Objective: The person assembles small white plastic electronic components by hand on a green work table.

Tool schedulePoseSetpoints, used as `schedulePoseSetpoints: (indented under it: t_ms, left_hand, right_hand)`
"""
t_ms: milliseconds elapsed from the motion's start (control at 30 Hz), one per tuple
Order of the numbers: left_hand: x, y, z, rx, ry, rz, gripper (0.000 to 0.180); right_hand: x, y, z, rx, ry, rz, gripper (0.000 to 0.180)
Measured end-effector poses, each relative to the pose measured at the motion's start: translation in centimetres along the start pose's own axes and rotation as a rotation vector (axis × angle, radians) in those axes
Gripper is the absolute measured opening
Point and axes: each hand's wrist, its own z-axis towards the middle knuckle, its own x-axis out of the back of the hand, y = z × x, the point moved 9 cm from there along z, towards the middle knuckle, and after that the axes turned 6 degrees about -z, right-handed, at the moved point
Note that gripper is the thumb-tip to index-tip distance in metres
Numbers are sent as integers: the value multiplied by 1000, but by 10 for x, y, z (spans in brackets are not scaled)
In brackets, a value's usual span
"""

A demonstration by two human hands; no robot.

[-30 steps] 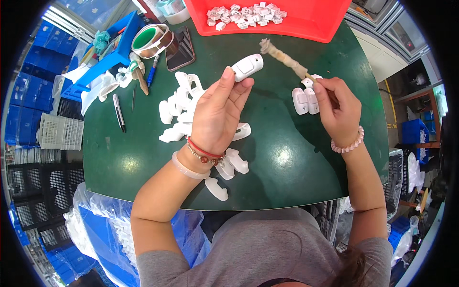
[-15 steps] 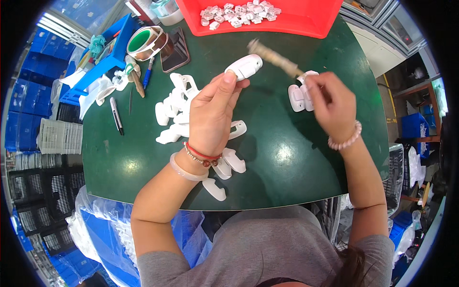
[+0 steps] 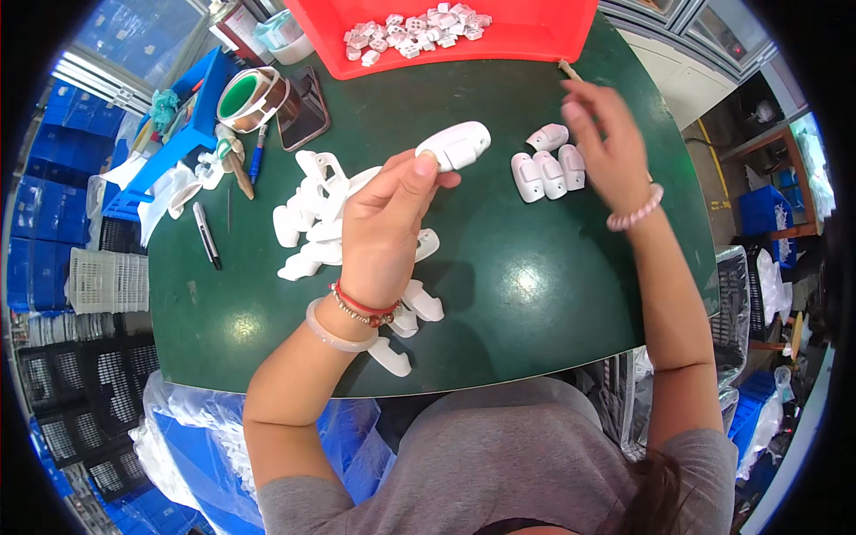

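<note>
White casing [image 3: 456,145] pinched in our left hand [image 3: 385,218] above the green table [image 3: 499,330], our right hand [image 3: 613,147] blurred, fingers parted, half-hiding a stick [image 3: 568,69], contact unclear to us, four casings [image 3: 550,175] near it.

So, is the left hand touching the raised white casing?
Touching. The head view shows the left hand holding the casing, its thumb tip lying over the left end with no gap between them.

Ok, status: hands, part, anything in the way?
Left hand: pinching white casing above the table. Right hand: over tan stick, grip unclear. Four similar casings to the right, nothing seen blocking.
</note>
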Motion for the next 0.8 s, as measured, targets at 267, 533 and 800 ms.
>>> schedulePoseSetpoints:
  t_ms: [267,533,800]
  left_hand:
    - [-25,0,-15,-50,-124,453,19]
    - [-25,-5,-13,-24,-164,479,18]
    - [-15,-16,-10,149,-100,246,30]
  right_hand:
    - [-28,-68,-39,-84,-282,438,46]
    - [-36,-50,-41,-228,-317,569,23]
    - [-41,-40,-41,-359,-384,663,23]
